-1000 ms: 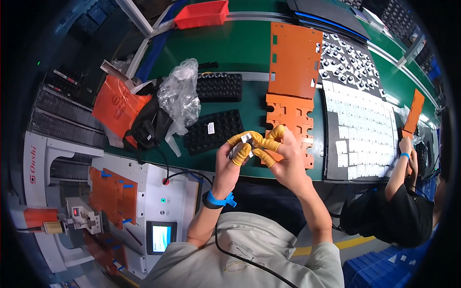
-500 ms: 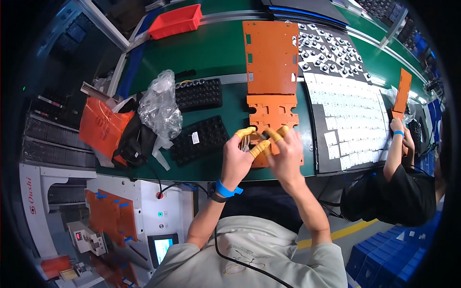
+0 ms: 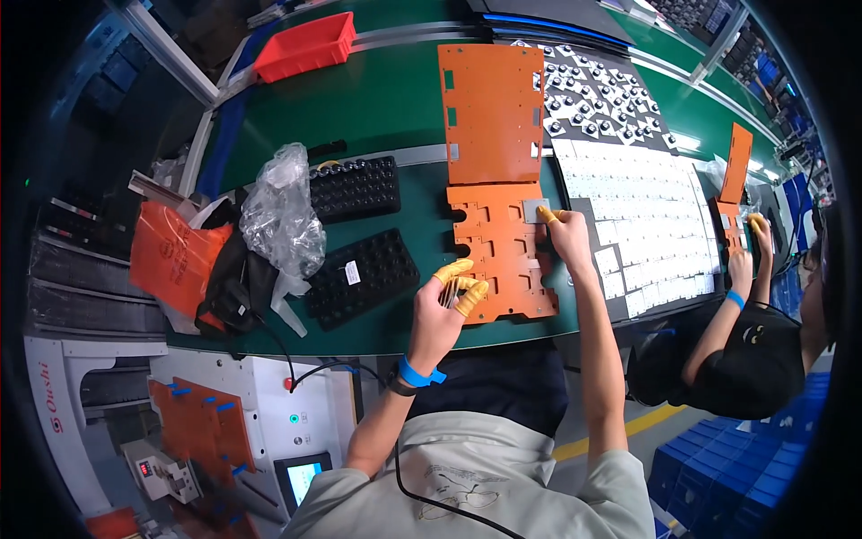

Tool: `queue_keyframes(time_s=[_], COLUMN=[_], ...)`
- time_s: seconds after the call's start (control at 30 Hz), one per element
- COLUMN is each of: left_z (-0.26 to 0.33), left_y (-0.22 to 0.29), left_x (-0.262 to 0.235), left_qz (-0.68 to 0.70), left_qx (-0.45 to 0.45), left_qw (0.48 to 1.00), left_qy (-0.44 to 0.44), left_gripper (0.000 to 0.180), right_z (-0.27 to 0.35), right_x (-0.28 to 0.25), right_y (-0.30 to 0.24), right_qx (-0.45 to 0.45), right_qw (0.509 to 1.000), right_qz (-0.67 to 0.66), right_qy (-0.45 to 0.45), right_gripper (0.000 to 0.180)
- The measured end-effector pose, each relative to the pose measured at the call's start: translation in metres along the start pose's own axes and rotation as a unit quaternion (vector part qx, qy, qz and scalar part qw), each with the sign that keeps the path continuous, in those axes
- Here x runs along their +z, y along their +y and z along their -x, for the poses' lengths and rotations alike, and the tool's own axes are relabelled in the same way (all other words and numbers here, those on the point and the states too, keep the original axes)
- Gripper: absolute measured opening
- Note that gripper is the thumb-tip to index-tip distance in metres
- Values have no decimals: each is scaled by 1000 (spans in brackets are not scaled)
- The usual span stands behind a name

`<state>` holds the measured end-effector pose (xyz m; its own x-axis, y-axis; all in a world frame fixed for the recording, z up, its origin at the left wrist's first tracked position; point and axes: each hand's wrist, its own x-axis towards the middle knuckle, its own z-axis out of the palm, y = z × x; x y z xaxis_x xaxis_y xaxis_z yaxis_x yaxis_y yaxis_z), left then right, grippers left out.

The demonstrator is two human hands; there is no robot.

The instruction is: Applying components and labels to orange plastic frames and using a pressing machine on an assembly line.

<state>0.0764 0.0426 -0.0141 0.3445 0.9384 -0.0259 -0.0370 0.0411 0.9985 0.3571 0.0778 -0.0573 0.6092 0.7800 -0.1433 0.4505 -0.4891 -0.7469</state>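
Observation:
An orange fixture base (image 3: pixel 496 260) lies on the green table, its orange lid panel (image 3: pixel 491 112) laid back behind it. My right hand (image 3: pixel 570 241), in yellow finger cots, pinches the edge of a small grey plate (image 3: pixel 532 210) at the base's upper right corner. A smaller pale piece (image 3: pixel 533 264) shows lower on the base's right side. At the base's lower left is my left hand (image 3: pixel 437 314), also in yellow finger cots, its fingers curled round several thin pale items too small to name.
Left lie two black pocketed trays (image 3: pixel 364 277), crumpled clear plastic (image 3: pixel 285 211) and an orange bag (image 3: pixel 171 256). A red bin (image 3: pixel 305 47) stands at the back. On the right are white sheets of cards (image 3: pixel 642 225) and small black-centred parts (image 3: pixel 597 94). A co-worker's hand (image 3: pixel 741 267) works farther right.
My hands, formerly close together over the base, are apart. The right has moved up and right to the base's corner with the grey plate; the left has dropped slightly. The view has shifted a little.

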Motion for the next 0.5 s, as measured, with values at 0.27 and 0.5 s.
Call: queue_keyframes(time_s=[0.27,0.5], left_z=[-6,-6], left_y=[-2,-13], left_x=[1,-22], left_qz=[36,367], left_qx=[38,-177], left_qw=[998,909], left_qy=[-19,-94], left_gripper=[37,64], right_z=[-15,71], right_x=[-16,-2], right_y=[-17,-101], right_qx=[-13,-316], right_qw=[993,945], right_qz=[26,75], right_qy=[-112,36], right_gripper=[38,30])
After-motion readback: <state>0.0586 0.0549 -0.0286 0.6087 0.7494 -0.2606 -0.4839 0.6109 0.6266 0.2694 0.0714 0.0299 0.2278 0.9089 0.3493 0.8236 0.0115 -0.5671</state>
